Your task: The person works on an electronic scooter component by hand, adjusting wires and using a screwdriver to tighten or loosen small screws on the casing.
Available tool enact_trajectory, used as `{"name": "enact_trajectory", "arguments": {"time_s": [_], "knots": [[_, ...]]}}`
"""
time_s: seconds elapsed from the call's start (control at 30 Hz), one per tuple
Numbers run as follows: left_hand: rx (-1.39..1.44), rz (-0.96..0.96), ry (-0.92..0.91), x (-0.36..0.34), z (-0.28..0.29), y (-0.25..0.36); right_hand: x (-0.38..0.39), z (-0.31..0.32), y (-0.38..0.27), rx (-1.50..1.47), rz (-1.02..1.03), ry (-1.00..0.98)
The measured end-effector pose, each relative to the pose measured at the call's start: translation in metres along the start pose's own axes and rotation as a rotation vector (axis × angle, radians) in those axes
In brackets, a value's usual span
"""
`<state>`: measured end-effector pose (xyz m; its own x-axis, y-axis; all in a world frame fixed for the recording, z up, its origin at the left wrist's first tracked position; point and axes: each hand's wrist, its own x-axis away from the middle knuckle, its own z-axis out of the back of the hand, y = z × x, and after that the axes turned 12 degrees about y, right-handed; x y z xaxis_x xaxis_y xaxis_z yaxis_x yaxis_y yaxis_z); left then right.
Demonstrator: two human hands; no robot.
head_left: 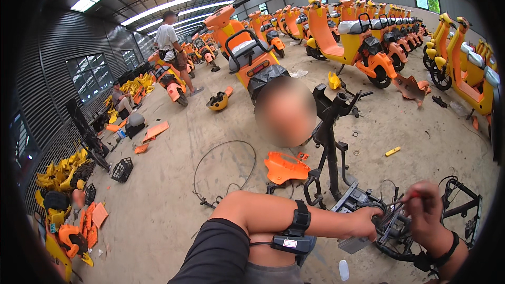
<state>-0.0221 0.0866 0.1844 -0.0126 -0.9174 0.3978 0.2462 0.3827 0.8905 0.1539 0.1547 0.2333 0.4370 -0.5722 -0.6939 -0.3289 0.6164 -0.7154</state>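
A stripped black scooter frame [330,163] lies in front of me, its steering column standing up and its metal deck and wiring exposed. My left hand [364,222] reaches across to the middle of the frame, fingers closed at a bundle of dark wires [388,215]. Just to the right, my right hand [425,211] is raised over the wiring, its fingers pinched on a thin shaft with a red end [415,194]. The shaft points left toward the wires. Its exact kind is partly hidden by the fingers. A grey metal box [353,244] sits below my left hand.
An orange body panel [285,167], a looped cable [225,144], a yellow tool [392,151] and a yellow helmet [217,101] lie on the concrete floor. Orange-yellow scooters [347,42] stand in rows beyond. Panels pile up at left [60,173]. Another person [169,42] stands among scooters.
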Motion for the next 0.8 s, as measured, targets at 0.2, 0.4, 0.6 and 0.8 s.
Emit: {"name": "enact_trajectory", "arguments": {"time_s": [0.2, 0.4, 0.6, 0.8], "knots": [[-0.070, -0.013, 0.022, -0.003, -0.001, 0.004, 0.008, 0.001, 0.012, -0.008, -0.377, 0.021], [-0.036, -0.036, 0.084, -0.008, 0.003, -0.005, -0.018, 0.014, -0.011, -0.158, -0.168, 0.119], [0.108, 0.050, 0.051, -0.006, -0.003, 0.007, -0.003, 0.015, 0.003, -0.098, -0.290, 0.065], [0.141, 0.099, 0.064, -0.007, -0.001, 0.000, -0.001, 0.013, 0.014, -0.030, -0.354, 0.019]]}}
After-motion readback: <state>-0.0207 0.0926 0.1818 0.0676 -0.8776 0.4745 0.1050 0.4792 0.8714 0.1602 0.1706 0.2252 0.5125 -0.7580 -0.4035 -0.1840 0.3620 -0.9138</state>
